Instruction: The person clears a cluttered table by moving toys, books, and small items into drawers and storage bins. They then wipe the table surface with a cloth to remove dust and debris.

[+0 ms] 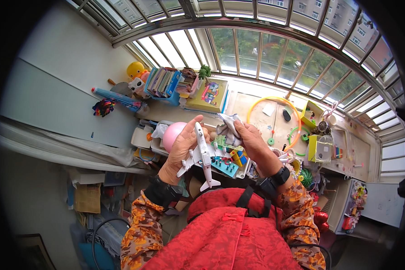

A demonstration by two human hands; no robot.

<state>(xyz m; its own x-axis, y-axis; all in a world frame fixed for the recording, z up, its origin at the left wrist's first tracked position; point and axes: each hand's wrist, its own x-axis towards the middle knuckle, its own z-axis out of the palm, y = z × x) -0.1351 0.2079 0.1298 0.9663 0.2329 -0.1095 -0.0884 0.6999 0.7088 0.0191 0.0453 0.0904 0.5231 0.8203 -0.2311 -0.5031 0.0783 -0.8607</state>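
A white toy airplane (204, 153) is held in my left hand (185, 141), its underside facing up and its tail pointing towards me. My left thumb stretches out past the nose, and the other fingers are partly hidden behind the plane. In my right hand (253, 136) is a crumpled white cloth (230, 130) with dark stripes, pinched between thumb and fingers. The cloth hangs just right of the plane's nose, apart from the fuselage. Behind the plane, a pink ball or balloon (172, 135) and a turquoise toy with pegs (224, 166) show in the bins below.
A yellow hoop (256, 103) lies on the windowsill counter by the barred window. Boxed books (163, 82), a yellow-green box (207, 95) and a folded umbrella (116, 98) stand at the back left. Bead strings (295, 158) and a green striped ball (306, 178) are near my right forearm.
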